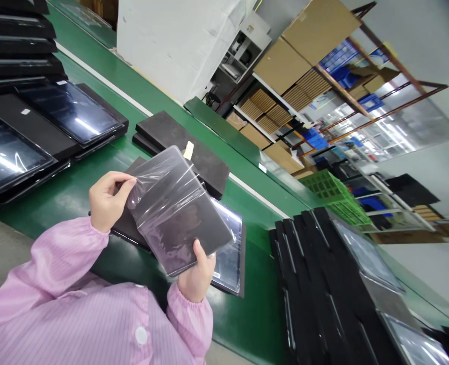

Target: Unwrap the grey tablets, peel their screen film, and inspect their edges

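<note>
A flat dark panel (205, 218) with rounded corners is tilted in front of me, with clear, wrinkled plastic film (159, 190) over part of it. My left hand (108, 200) pinches the film at the panel's left side, thumb against fingers. At the lower right edge, my right hand (197, 274) grips the panel, thumb on its face and the other fingers hidden behind. Beneath and behind it lie a black tray (127, 223) and a glossy screen (230, 248). A yellow tag (188, 150) shows just past the panel's top edge.
Black foam blocks (179, 142) lie beyond the panel on the green table (258, 314). Trays with glossy screens (72, 109) are stacked at the left. Another tall stack of black trays (311, 274) stands at the right, near a green crate (334, 195).
</note>
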Demonstrator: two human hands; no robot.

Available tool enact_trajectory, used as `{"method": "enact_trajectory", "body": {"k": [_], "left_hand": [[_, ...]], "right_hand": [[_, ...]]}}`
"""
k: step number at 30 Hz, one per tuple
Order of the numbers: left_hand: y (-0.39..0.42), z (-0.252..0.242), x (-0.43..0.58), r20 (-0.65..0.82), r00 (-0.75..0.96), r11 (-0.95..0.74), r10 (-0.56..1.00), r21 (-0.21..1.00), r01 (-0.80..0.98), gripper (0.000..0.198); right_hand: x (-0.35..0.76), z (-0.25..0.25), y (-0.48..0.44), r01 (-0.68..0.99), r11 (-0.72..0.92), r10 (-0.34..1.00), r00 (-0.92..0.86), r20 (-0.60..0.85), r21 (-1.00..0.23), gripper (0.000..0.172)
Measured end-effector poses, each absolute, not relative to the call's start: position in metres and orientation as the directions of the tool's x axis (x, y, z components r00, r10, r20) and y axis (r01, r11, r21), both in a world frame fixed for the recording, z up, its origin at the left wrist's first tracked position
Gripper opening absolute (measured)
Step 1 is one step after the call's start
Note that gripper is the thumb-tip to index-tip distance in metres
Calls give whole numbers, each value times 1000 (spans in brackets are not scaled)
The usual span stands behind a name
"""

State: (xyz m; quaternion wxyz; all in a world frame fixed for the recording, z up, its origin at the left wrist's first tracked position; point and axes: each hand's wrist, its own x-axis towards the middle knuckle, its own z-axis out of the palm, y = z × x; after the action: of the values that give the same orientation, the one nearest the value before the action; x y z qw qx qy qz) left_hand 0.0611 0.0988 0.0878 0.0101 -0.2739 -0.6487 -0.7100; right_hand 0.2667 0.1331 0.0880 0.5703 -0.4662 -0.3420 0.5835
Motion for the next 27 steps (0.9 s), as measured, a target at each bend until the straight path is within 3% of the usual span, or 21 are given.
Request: {"method": "enact_trajectory", "body": {"k": [3,6,8,11,14,19,21,23,25,27], "left_hand": [[97,84,66,451,-853,-240,261,887,396,16],[95,83,66,467,-866,-460,181,818,345,15],[95,85,63,442,-877,-517,188,804,294,13],[100,86,53,283,-869,-281,407,944,176,12],[109,82,39,173,-845,-28,506,983,184,15],[113,80,29,388,-843,155,373,870,469,11],[108,85,37,564,-765,167,311,760,628,9],[103,89,54,718,-592,91,367,606,791,12],[97,91,74,748,-385,-49,540,485,873,19],[92,89,94,674,-198,-190,712,456,870,40]], "right_hand": [[268,88,133,-335,-117,987,70,-148,-935,59],[267,87,135,-315,-98,989,71,-127,-944,56],[266,88,138,-327,-79,990,88,-113,-942,52],[266,92,145,-349,-79,979,148,-139,-934,52],[268,97,146,-353,-152,965,151,-216,-923,63],[271,102,139,-412,-238,947,105,-305,-879,65],[270,102,138,-418,-238,946,106,-308,-877,63],[267,102,138,-409,-224,950,113,-292,-885,60],[264,105,138,-387,-194,957,127,-261,-901,57],[259,112,135,-366,-143,967,147,-208,-920,53]]}}
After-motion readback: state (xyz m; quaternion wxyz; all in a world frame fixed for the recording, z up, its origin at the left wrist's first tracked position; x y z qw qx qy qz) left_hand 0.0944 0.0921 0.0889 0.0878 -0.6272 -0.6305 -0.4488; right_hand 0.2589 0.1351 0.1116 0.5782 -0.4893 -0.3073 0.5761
